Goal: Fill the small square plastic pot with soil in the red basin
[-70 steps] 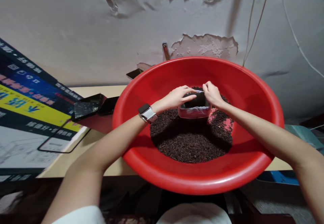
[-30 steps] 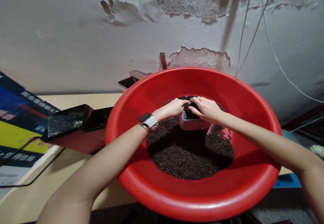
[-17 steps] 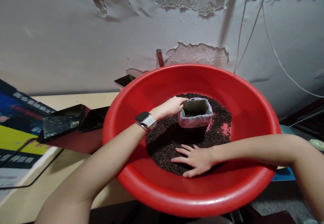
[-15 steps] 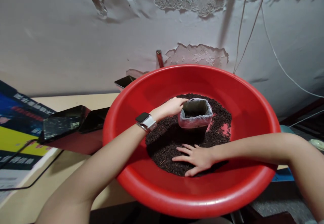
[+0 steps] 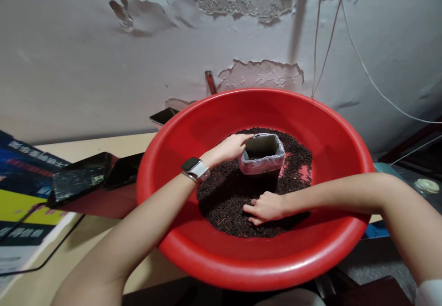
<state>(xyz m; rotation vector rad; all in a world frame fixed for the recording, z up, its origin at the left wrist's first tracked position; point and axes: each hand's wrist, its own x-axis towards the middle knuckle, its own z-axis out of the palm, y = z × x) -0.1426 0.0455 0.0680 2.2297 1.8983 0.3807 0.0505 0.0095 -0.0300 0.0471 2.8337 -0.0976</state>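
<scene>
Head view, setting: a large red basin (image 5: 241,269) is seen on a beige table (image 5: 103,142), close against a grey wall (image 5: 86,66) with peeled plaster.
Basin contents: a heap of dark grains (image 5: 224,200) is spread over the bottom of the basin, with bare red patches showing at the right of the heap.
Lined pot (image 5: 261,160): a small square pot, lined with a clear plastic bag folded over its rim, is stood upright in the grains towards the far side of the heap; its opening is shown dark and partly filled.
Left hand (image 5: 229,147): it is laid against the left edge of the pot's rim, the fingers stretched out and close together with the tips touching the plastic; whether the rim is pinched cannot be told, since the thumb is hidden.
Watch (image 5: 194,167): a dark-faced watch on a pale strap is worn on the left wrist.
Right hand (image 5: 265,207): it is set down on the grains just in front of the pot, apart from it; the fingers are drawn in to a loose fist pressed into the heap, and what is enclosed is hidden.
Left of the basin: dark trays (image 5: 81,177) are laid on the table, with a printed poster (image 5: 20,191) beyond them at the picture's edge.
Behind the basin: a dark flat phone (image 5: 164,115) is seen by the rim.
Right of the wall: thin cables (image 5: 362,61) are hung down it.
</scene>
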